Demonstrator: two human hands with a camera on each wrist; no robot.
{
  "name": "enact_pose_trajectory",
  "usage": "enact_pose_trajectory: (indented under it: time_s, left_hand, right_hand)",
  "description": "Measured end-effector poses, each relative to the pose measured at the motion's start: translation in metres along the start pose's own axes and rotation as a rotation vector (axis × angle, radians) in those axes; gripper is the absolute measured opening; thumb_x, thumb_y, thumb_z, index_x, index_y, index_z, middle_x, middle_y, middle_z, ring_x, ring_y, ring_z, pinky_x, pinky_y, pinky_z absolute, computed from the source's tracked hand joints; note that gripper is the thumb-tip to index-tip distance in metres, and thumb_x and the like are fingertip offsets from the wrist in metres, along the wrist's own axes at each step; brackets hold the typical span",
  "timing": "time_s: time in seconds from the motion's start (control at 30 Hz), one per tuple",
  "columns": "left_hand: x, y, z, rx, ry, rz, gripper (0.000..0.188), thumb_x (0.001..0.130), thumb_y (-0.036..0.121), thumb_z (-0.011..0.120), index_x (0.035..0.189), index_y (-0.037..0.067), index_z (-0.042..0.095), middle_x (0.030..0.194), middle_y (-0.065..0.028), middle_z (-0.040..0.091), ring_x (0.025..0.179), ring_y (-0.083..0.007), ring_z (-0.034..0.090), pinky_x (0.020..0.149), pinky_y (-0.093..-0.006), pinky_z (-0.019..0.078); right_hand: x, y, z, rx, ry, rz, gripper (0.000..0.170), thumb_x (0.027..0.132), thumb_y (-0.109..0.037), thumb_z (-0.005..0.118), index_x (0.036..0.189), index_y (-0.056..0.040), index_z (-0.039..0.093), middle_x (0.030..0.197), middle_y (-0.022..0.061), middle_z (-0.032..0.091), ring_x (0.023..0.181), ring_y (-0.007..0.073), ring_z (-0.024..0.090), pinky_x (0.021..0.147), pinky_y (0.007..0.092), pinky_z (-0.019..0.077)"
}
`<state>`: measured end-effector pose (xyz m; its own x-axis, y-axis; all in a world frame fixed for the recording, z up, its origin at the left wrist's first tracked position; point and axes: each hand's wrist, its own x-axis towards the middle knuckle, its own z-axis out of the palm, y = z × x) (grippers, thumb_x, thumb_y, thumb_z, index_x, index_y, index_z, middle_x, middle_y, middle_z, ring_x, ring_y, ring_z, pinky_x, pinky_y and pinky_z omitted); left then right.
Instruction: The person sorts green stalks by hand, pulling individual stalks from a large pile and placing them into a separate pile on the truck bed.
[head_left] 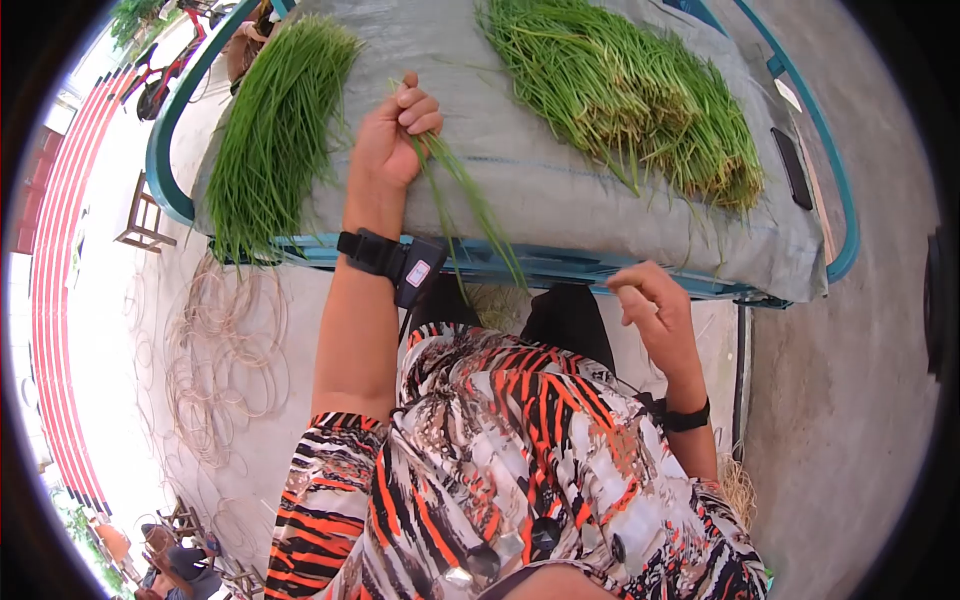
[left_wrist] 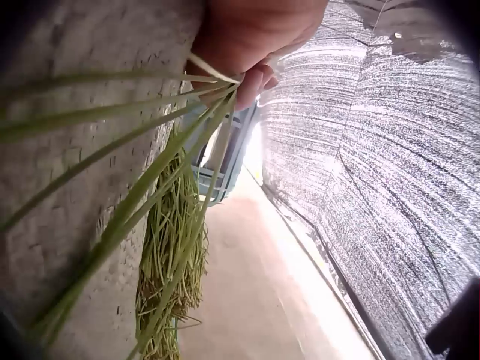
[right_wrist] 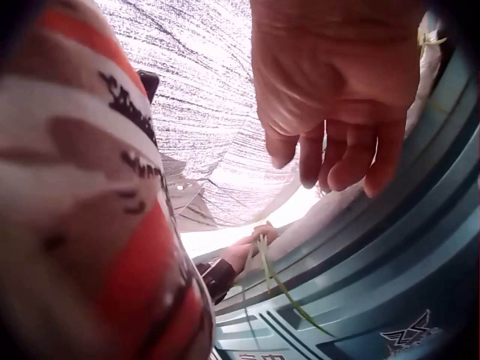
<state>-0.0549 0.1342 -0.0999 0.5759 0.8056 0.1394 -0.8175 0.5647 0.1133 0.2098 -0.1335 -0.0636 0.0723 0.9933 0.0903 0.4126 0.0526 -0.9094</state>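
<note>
Patterned shirt (head_left: pixel 530 450), left hand (head_left: pixel 400 125) tight round stalks (head_left: pixel 465 185) between two green piles (head_left: pixel 280 130), right hand (head_left: pixel 660 322) half-open, empty

Room btwn L greens (head_left: pixel 280 135) & R greens (head_left: pixel 630 95); L hand (head_left: pixel 395 135) in way; rail (head_left: pixel 850 225) bars R edge.

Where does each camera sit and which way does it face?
Head: worn on the head, facing forward and down at the gray cloth; arms, shirt and legs show.
Left wrist: faces past the left hand, which pinches green stalks, toward a bundle.
Right wrist: faces the right hand and teal panel; shirt shows.
Shared: the head and right wrist views both include both hands.
</note>
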Motion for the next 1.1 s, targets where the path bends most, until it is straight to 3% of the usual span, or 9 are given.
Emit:
enact_pose_trajectory:
  time_s: [0.03, 0.13, 0.23, 0.37, 0.57, 0.67, 0.93, 1.03, 1.1]
  left_hand:
    - [-0.001, -0.002, 0.000, 0.019, -0.012, 0.001, 0.016, 0.098, 0.011, 0.042, 0.103, -0.001, 0.053, 0.068, -0.0003, 0.043, 0.058, -0.0105, 0.038, 0.053, -0.0247, 0.0341]
    - [-0.002, -0.004, 0.002, 0.057, -0.065, -0.019, 0.017, 0.099, 0.013, 0.041, 0.100, 0.000, 0.053, 0.067, 0.0002, 0.041, 0.059, -0.0108, 0.037, 0.053, -0.0249, 0.0341]
    - [-0.004, -0.012, 0.009, 0.121, 0.091, 0.104, 0.018, 0.100, 0.016, 0.041, 0.098, 0.001, 0.052, 0.066, 0.0005, 0.039, 0.058, -0.0105, 0.036, 0.052, -0.0245, 0.0336]
    - [-0.005, -0.011, 0.010, 0.114, 0.039, 0.066, 0.019, 0.100, 0.018, 0.043, 0.098, 0.001, 0.051, 0.065, 0.0019, 0.035, 0.054, -0.0084, 0.032, 0.047, -0.0222, 0.0302]
    - [-0.006, -0.009, 0.010, 0.166, -0.003, 0.026, 0.018, 0.099, 0.017, 0.046, 0.103, 0.000, 0.051, 0.064, 0.0037, 0.034, 0.051, -0.0054, 0.030, 0.041, -0.0197, 0.0255]
    - [-0.008, -0.010, 0.013, 0.215, 0.031, 0.034, 0.020, 0.097, 0.016, 0.048, 0.108, -0.001, 0.050, 0.065, 0.0043, 0.035, 0.052, -0.0041, 0.031, 0.040, -0.0188, 0.0256]
    - [-0.010, -0.024, 0.031, 0.663, 0.205, 0.128, 0.028, 0.097, 0.016, 0.050, 0.115, -0.005, 0.054, 0.072, 0.0045, 0.040, 0.054, -0.0017, 0.032, 0.041, -0.0172, 0.0270]
    - [-0.016, -0.038, 0.044, 1.033, 0.225, 0.148, 0.029, 0.099, 0.018, 0.046, 0.117, -0.002, 0.057, 0.075, 0.0030, 0.044, 0.054, -0.0008, 0.032, 0.042, -0.0164, 0.0280]
    - [-0.031, -0.064, 0.073, 1.349, 0.132, 0.162, 0.030, 0.099, 0.019, 0.045, 0.119, 0.001, 0.058, 0.078, 0.0018, 0.048, 0.058, -0.0024, 0.041, 0.046, -0.0197, 0.0346]
  right_hand:
    - [0.008, -0.006, 0.002, -0.107, 0.063, -0.068, 0.011, 0.084, -0.010, 0.063, 0.092, -0.0028, 0.065, 0.086, 0.0048, 0.060, 0.057, 0.0098, 0.051, 0.054, 0.0232, 0.0407]
    - [0.035, -0.020, 0.008, -0.264, 0.201, -0.136, 0.013, 0.083, -0.010, 0.065, 0.093, -0.0037, 0.065, 0.084, 0.0053, 0.059, 0.057, 0.0107, 0.051, 0.055, 0.0241, 0.0407]
    - [0.066, -0.032, 0.016, -0.373, 0.323, -0.159, 0.020, 0.080, -0.013, 0.067, 0.099, -0.0092, 0.063, 0.085, 0.0032, 0.059, 0.061, 0.0152, 0.055, 0.057, 0.0274, 0.0429]
    - [0.101, -0.038, 0.020, -0.524, 0.447, -0.202, 0.020, 0.080, -0.020, 0.066, 0.099, -0.0121, 0.062, 0.087, 0.0012, 0.061, 0.066, 0.0217, 0.059, 0.061, 0.0328, 0.0452]
    - [0.130, -0.026, 0.021, -0.721, 0.393, -0.101, 0.017, 0.082, -0.027, 0.064, 0.091, -0.0134, 0.062, 0.085, 0.0033, 0.063, 0.071, 0.0239, 0.062, 0.063, 0.0360, 0.0458]
    - [0.129, -0.025, 0.021, -0.625, 0.425, -0.143, 0.013, 0.083, -0.026, 0.064, 0.087, -0.0137, 0.063, 0.078, 0.0041, 0.063, 0.069, 0.0235, 0.061, 0.061, 0.0355, 0.0452]
    - [0.084, -0.051, 0.012, 0.053, 0.348, -0.052, 0.011, 0.088, -0.013, 0.061, 0.084, -0.0036, 0.059, 0.065, -0.0026, 0.055, 0.055, 0.0033, 0.047, 0.048, 0.0204, 0.0364]
    - [0.068, -0.052, 0.009, 0.149, 0.316, -0.053, 0.010, 0.089, -0.012, 0.060, 0.086, -0.0035, 0.058, 0.065, -0.0025, 0.054, 0.052, 0.0018, 0.045, 0.046, 0.0181, 0.0343]
    - [0.067, -0.054, 0.008, 0.178, 0.298, -0.069, 0.009, 0.090, -0.012, 0.060, 0.087, -0.0034, 0.058, 0.065, -0.0020, 0.054, 0.051, 0.0021, 0.044, 0.045, 0.0178, 0.0341]
